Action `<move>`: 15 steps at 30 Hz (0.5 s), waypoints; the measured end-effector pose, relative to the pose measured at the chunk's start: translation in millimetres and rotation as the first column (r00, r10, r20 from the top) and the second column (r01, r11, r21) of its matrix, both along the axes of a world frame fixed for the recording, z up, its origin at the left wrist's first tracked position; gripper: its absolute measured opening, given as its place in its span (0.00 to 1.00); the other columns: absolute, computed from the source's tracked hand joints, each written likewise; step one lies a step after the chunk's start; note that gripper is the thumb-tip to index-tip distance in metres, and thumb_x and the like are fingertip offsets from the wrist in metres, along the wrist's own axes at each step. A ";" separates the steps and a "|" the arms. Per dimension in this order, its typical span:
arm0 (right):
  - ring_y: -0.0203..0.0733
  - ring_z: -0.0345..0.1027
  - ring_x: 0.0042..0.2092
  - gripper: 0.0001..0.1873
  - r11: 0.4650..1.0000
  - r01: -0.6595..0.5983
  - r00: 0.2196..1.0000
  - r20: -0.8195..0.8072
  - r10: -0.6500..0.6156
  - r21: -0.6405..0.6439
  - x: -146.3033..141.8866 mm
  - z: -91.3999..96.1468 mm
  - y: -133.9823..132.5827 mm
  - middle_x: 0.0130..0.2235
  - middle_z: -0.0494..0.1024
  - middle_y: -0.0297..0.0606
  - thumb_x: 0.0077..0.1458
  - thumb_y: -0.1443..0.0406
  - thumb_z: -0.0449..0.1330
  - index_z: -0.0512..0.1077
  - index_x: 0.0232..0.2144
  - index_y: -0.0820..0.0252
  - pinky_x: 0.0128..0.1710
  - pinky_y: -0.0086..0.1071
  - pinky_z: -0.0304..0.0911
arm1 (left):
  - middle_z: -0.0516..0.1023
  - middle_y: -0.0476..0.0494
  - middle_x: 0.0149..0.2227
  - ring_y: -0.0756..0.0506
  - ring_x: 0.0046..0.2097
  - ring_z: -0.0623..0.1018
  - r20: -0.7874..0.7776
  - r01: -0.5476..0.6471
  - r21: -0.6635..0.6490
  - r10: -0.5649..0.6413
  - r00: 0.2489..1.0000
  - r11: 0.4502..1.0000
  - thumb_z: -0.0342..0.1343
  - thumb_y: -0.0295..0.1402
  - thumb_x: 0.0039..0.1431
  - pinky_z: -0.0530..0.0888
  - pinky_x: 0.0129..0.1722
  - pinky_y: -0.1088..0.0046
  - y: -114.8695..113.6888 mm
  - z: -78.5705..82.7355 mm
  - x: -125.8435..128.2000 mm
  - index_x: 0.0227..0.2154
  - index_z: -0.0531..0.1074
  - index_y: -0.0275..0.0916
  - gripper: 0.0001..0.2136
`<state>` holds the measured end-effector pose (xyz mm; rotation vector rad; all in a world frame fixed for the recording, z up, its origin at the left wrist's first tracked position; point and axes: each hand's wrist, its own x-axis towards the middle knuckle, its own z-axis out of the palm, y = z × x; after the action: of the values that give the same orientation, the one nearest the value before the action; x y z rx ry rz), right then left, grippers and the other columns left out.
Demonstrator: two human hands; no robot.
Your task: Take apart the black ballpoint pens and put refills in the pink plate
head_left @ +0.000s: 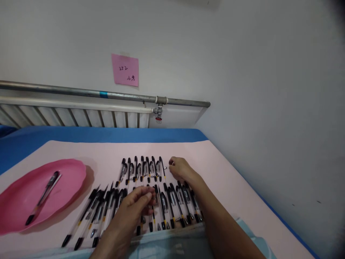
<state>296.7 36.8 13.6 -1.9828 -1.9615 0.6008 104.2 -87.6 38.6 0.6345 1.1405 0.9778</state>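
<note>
My left hand (137, 203) hovers over the near row of pen parts, thumb and fingers curled together; whatever might be between them is hidden. Beyond it, my right hand (180, 168) is closed with fingers bent down, at the right end of the far row; I cannot make out what it holds. Close to its fingertips lie a pen refill (163, 167) and a small metal pen tip (165, 168). The far row holds several pen sets (142, 168) with black caps and clear barrels. More pen sets (172, 205) lie under and beside my hands, partly covered by them.
A pink oval plate (72, 169) with a pen (43, 198) and a white strip-like piece on it stands at the left. The pale pink table cover (107, 151) lies over blue cloth (129, 135). A wall, pipe (121, 95) and radiator (78, 117) bound the table.
</note>
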 end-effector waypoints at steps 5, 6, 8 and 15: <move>0.34 0.64 0.27 0.11 0.999 0.016 1.000 -0.001 -0.016 0.049 2.4 -0.6 2.7 0.28 0.74 0.37 0.45 0.69 0.55 0.72 0.33 0.61 0.27 0.25 0.55 | 0.76 0.41 0.35 0.49 0.32 0.74 -0.026 0.012 0.002 -0.012 1.000 1.000 0.58 0.32 0.48 0.70 0.29 0.75 -0.2 -1.0 -0.9 0.29 0.74 0.38 0.05; 0.35 0.64 0.28 0.11 0.998 0.018 1.000 -0.003 -0.018 0.060 2.1 -0.2 2.9 0.28 0.74 0.38 0.46 0.70 0.54 0.72 0.34 0.61 0.28 0.25 0.55 | 0.76 0.41 0.35 0.49 0.32 0.74 -0.032 0.019 0.007 -0.019 0.999 1.000 0.58 0.32 0.48 0.69 0.29 0.75 -0.2 -1.2 -1.2 0.29 0.74 0.38 0.05; 0.36 0.65 0.29 0.12 0.997 0.022 1.000 -0.008 -0.021 0.077 0.7 1.5 2.6 0.29 0.74 0.38 0.46 0.70 0.54 0.72 0.35 0.62 0.29 0.25 0.56 | 0.76 0.41 0.34 0.49 0.32 0.74 -0.045 0.031 0.013 -0.031 0.999 0.999 0.58 0.33 0.47 0.69 0.29 0.75 0.1 -2.0 -1.5 0.29 0.74 0.38 0.06; 0.36 0.67 0.32 0.14 0.995 0.031 0.998 -0.049 -0.026 0.098 -6.4 8.7 -0.9 0.32 0.76 0.38 0.48 0.69 0.54 0.71 0.39 0.62 0.32 0.25 0.57 | 0.76 0.40 0.34 0.48 0.31 0.74 -0.060 0.030 0.035 -0.028 0.998 0.999 0.58 0.33 0.47 0.69 0.29 0.75 0.3 -3.6 -0.8 0.29 0.74 0.38 0.06</move>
<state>290.3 35.9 22.3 -1.9161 -1.8938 0.5288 103.4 -87.3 35.0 0.7108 1.1650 0.9621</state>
